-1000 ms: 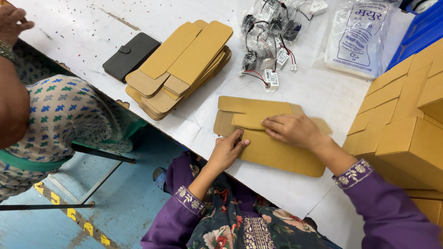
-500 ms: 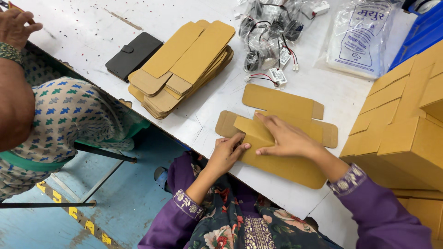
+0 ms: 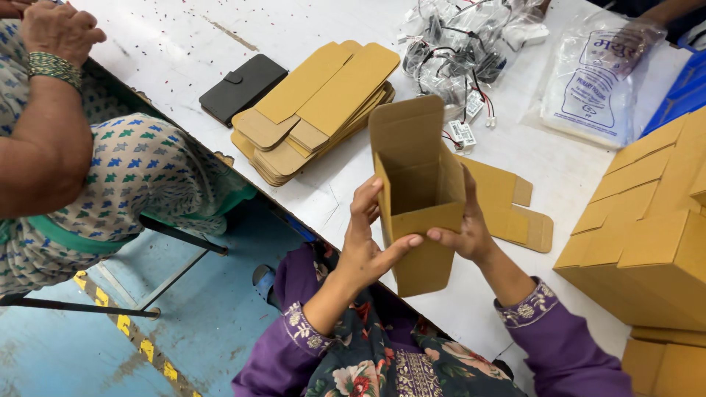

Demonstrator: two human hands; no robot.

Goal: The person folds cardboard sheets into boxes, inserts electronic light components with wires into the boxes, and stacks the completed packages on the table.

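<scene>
Here we held the box (image 3: 415, 191) up between both hands over the near edge of the table (image 3: 184, 44), its long axis running from us toward the far side and its open mouth facing up at us. Our left hand (image 3: 368, 246) gripped its left wall, thumb on the front; our right hand (image 3: 463, 228) clasped the right wall. Both sat equally close. Just beyond lay a flat blank (image 3: 511, 202), then the blank stack (image 3: 316, 110) and a black wallet (image 3: 243, 88). Made boxes (image 3: 647, 235) crowded the right edge; bagged cables (image 3: 463, 44) lay farthest.

Black wallet case (image 3: 242, 87), bagged cables (image 3: 460, 51), stacked brown cartons (image 3: 647, 228).
</scene>
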